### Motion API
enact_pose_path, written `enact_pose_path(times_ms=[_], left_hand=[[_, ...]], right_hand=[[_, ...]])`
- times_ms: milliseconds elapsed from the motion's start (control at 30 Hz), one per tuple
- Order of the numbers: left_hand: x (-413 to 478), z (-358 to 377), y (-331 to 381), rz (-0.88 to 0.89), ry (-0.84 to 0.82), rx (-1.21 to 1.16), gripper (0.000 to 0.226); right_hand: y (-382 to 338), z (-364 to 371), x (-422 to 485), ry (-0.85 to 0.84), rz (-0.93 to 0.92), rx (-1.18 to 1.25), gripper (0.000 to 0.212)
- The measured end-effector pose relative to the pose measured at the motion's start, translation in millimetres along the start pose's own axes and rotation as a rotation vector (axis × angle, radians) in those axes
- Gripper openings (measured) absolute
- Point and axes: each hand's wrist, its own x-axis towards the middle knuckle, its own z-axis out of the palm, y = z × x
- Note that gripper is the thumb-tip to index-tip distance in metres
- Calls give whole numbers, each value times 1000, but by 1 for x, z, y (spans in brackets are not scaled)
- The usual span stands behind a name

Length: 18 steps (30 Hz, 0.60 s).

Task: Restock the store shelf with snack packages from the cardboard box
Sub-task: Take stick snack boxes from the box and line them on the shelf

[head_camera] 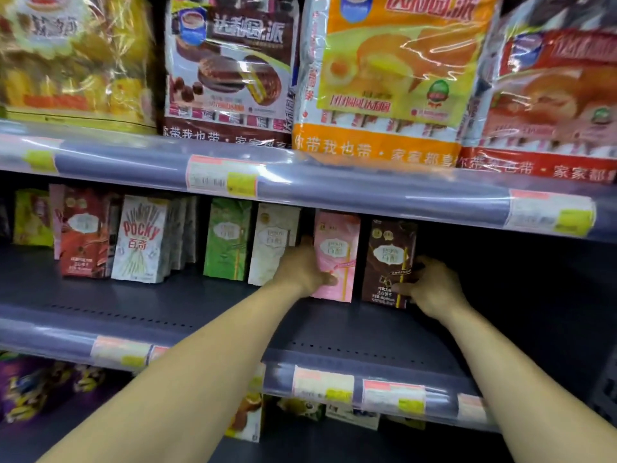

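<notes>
The middle shelf (pixel 140 305) is carrying a row of upright snack boxes — 2 of them under the person's hands. The left hand (pixel 305 267) is wrapping around the pink box's (pixel 339 248) left edge, thumb pressing its front. Just beside it, slightly apart, the right hand (pixel 434 285) is gripping the brown box (pixel 389 259) by its right side, thumb across its lower front. Both boxes are standing on the shelf, right of a white box (pixel 273 242).
</notes>
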Motion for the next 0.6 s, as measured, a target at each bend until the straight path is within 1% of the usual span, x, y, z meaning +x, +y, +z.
enact_pose_path(times_ms=[100, 233, 400, 500, 600], left_hand=[[14, 10, 6, -12, 14, 31, 84], [23, 18, 6, -41, 63, 75, 93], [21, 20, 3, -70, 80, 70, 91], [19, 15, 4, -68, 73, 70, 90], [15, 9, 7, -28, 108, 89, 80]], right_hand=[[3, 1, 15, -20, -18, -129, 54], [3, 2, 24, -34, -14, -233, 54], [3, 4, 25, -43, 2, -266, 49], [-1, 1, 25, -16, 48, -317, 51], [-12, -5, 19, 62, 72, -401, 50]])
